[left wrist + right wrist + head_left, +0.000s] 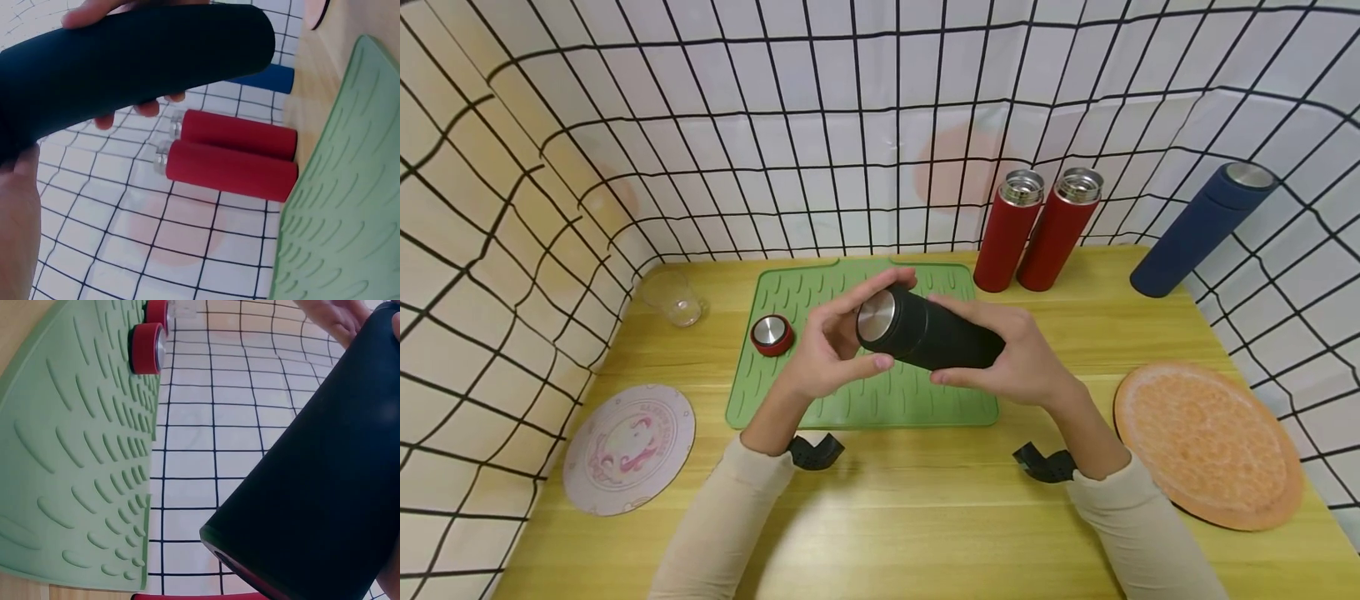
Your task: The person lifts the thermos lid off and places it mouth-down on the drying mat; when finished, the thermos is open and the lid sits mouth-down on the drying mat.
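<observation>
A black thermos flask (955, 333) is held tilted in the air over the green drying mat (925, 408), its steel-topped lid (877, 315) toward the left. My right hand (1022, 354) grips the body near the base, thumb below and fingers round the far side. At the lid end, my left hand (827, 342) has its thumb on the near side and its fingers over the top. On the mat beside the left hand sits a red flask lid (772, 335). In the right wrist view a second red lid (156, 312) shows behind the first lid (147, 350).
Two red flasks (1006, 233) without lids stand at the back, right of the mat. A blue flask (1202, 229) stands at the far right. An orange round mat (1210, 446) lies right, a pink round mat (629, 450) left, near a clear glass (681, 304). Grid-patterned walls enclose the table.
</observation>
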Action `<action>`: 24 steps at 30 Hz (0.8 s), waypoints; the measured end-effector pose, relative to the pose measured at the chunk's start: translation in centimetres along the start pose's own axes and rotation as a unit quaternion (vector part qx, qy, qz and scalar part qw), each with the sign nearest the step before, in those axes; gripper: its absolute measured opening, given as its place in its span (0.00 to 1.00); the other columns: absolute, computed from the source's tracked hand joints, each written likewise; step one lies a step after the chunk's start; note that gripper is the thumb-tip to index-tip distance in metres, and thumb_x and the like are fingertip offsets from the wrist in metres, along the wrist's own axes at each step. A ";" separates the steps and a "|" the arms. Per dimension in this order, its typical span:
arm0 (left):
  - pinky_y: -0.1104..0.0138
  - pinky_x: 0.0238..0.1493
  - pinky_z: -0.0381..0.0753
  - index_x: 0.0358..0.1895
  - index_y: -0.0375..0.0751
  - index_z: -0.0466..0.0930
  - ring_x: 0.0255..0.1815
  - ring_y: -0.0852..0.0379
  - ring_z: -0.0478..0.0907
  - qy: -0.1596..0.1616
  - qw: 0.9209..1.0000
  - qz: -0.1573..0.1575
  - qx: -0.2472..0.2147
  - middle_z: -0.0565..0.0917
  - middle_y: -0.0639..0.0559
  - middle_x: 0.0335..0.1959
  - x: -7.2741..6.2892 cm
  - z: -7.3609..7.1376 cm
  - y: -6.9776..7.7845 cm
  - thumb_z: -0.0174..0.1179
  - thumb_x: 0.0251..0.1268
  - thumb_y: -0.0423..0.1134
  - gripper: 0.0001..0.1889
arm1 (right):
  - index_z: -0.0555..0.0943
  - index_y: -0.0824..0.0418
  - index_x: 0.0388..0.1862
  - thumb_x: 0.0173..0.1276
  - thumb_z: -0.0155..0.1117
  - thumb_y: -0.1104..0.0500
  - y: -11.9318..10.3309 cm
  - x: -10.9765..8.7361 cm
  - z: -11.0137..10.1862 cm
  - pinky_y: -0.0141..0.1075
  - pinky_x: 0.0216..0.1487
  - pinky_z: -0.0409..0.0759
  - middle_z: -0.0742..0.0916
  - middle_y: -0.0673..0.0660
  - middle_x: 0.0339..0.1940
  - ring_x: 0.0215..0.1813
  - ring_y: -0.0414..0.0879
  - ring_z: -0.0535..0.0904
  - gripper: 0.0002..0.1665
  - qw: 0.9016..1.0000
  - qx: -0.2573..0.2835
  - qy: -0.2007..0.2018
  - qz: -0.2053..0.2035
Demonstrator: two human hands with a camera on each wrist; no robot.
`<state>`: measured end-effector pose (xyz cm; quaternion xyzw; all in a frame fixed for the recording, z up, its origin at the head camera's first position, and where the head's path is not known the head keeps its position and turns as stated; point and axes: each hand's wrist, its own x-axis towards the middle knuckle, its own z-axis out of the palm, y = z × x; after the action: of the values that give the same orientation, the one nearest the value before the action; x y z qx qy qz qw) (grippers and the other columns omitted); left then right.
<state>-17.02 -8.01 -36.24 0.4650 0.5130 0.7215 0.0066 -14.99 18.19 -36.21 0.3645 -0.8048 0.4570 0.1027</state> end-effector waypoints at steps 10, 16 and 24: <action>0.69 0.51 0.86 0.58 0.44 0.78 0.52 0.57 0.83 0.176 0.983 -0.019 0.046 0.85 0.53 0.49 0.0 1.2 -0.3 0.86 0.36 0.52 0.41 | 0.77 0.51 0.73 0.44 0.90 0.57 -0.1 0.1 0.5 0.31 0.42 0.82 0.88 0.52 0.60 0.51 0.42 0.82 0.54 0.998 -0.053 0.026 -0.011; 0.63 0.63 0.82 0.65 0.43 0.72 0.61 0.51 0.80 0.157 0.986 0.019 0.052 0.82 0.50 0.59 0.2 1.4 -0.4 0.84 0.36 0.59 0.49 | 0.78 0.52 0.72 0.43 0.91 0.58 -0.2 0.2 0.6 0.30 0.47 0.82 0.88 0.52 0.61 0.54 0.43 0.82 0.54 0.998 -0.044 0.033 -0.006; 0.55 0.79 0.66 0.78 0.33 0.62 0.80 0.41 0.61 -0.008 0.999 0.040 -0.003 0.67 0.41 0.78 0.2 0.4 -0.1 0.74 0.63 0.43 0.44 | 0.79 0.53 0.71 0.43 0.90 0.64 0.0 0.0 -0.1 0.31 0.47 0.80 0.88 0.52 0.58 0.52 0.43 0.81 0.53 1.000 0.009 0.027 0.000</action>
<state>-16.89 -7.53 -36.17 0.4905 0.4920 0.7190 -0.0171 -14.98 18.27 -36.16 0.3532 -0.7976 0.4736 0.1216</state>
